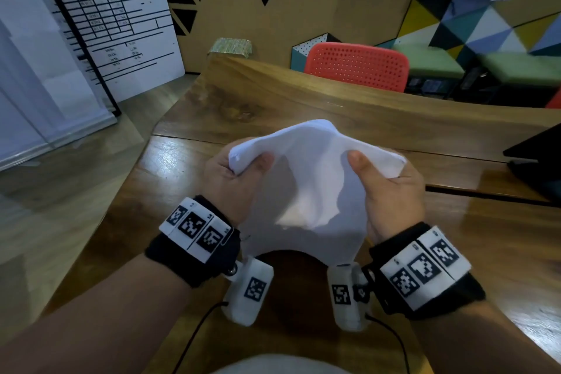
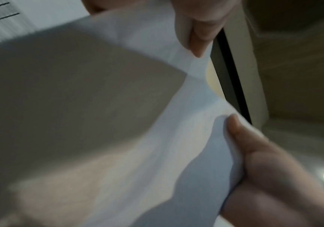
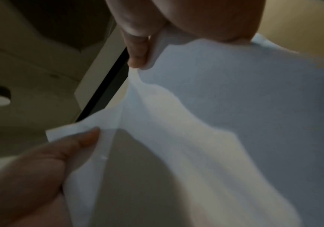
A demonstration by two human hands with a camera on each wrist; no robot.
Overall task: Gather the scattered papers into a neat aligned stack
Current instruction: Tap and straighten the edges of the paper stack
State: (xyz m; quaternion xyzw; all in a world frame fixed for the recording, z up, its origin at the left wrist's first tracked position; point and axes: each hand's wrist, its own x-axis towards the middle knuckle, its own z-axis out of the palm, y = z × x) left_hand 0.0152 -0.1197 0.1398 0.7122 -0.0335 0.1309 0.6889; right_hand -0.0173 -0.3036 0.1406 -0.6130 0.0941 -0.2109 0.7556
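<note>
A bundle of white papers point(image 1: 309, 173) is held up above the wooden table point(image 1: 273, 94), bowed and sagging in the middle. My left hand point(image 1: 243, 173) grips its left edge, thumb on top and fingers hidden behind. The right edge is gripped the same way by my right hand point(image 1: 382, 179). In the left wrist view the papers point(image 2: 176, 138) fill the frame, blurred, with a thumb point(image 2: 250, 141) pressed on their edge. The right wrist view shows the papers point(image 3: 215, 122) with a thumb point(image 3: 75, 142) at a corner. The sheets' edges are uneven.
A red perforated chair point(image 1: 358, 67) stands behind the table's far edge. A dark flat object point(image 1: 537, 161) lies at the table's right side. A white board with a printed table point(image 1: 115, 24) leans on the left, beyond the table's left edge.
</note>
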